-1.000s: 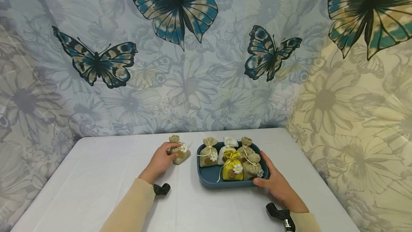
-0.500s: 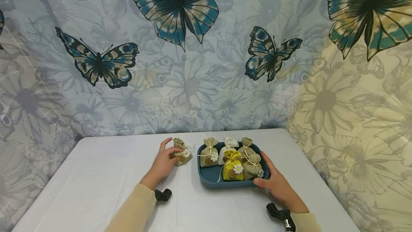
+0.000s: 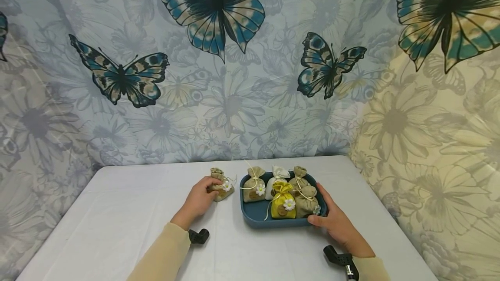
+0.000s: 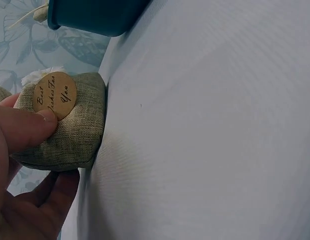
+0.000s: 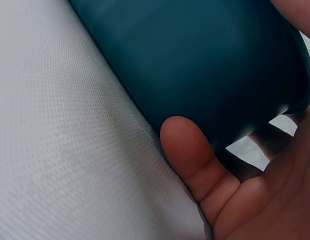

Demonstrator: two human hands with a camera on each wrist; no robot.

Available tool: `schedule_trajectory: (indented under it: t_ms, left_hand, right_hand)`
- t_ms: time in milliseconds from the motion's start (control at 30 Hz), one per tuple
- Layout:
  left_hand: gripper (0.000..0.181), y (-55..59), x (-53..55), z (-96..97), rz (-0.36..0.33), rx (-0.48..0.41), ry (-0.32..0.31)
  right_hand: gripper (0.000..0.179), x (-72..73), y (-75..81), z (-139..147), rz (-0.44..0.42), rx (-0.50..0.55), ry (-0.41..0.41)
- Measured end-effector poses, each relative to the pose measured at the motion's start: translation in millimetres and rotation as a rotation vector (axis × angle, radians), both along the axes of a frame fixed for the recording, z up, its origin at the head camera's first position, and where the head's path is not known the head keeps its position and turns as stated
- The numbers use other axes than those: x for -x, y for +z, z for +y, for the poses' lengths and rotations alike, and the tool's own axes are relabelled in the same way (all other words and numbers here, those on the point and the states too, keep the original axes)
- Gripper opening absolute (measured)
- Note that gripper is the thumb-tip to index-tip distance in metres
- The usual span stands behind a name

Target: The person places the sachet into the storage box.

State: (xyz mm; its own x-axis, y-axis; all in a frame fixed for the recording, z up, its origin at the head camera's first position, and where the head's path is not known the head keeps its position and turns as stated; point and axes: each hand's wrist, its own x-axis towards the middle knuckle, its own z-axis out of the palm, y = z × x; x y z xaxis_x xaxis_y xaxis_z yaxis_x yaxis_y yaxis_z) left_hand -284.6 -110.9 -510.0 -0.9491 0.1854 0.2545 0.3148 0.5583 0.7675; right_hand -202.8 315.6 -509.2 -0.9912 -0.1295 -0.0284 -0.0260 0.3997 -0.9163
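My left hand (image 3: 200, 197) holds a beige drawstring sachet (image 3: 224, 189) with a white daisy, left of the blue tray (image 3: 259, 223). In the left wrist view the thumb presses beside the round "Best Wishes For You" label (image 4: 55, 92), the other fingers lie behind and under the cloth, and the sachet's base is right at the white tabletop. My right hand (image 3: 337, 224) grips the tray's right end, thumb (image 5: 187, 150) at the near corner and fingers along the side. Inside stand a yellow sachet (image 3: 283, 206), a white one (image 3: 270, 187) and several beige ones (image 3: 250, 191).
A white cloth covers the table (image 3: 117, 216). Behind it hangs a butterfly-print curtain (image 3: 234, 112). Black camera mounts (image 3: 199, 236) sit at both wrists. The tray's front left part shows bare floor.
The left hand and its beige sachet have shifted slightly right toward the tray, and the sachet has tilted a little. Its raised index finger has come down. The right hand and tray stay put.
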Motion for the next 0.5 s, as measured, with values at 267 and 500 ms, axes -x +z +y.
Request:
schedule_trajectory:
  t_ms: [267, 500]
  left_hand:
    - [0.029, -4.2, -2.6, 0.0, -0.018, -0.002, 0.009]
    - [0.031, -4.7, -8.0, 2.9, -0.013, -0.065, 0.039]
  right_hand:
    - [0.106, -0.7, 1.9, -0.3, -0.007, 0.016, -0.009]
    - [0.106, -0.8, 2.0, -1.1, -0.01, 0.016, -0.013]
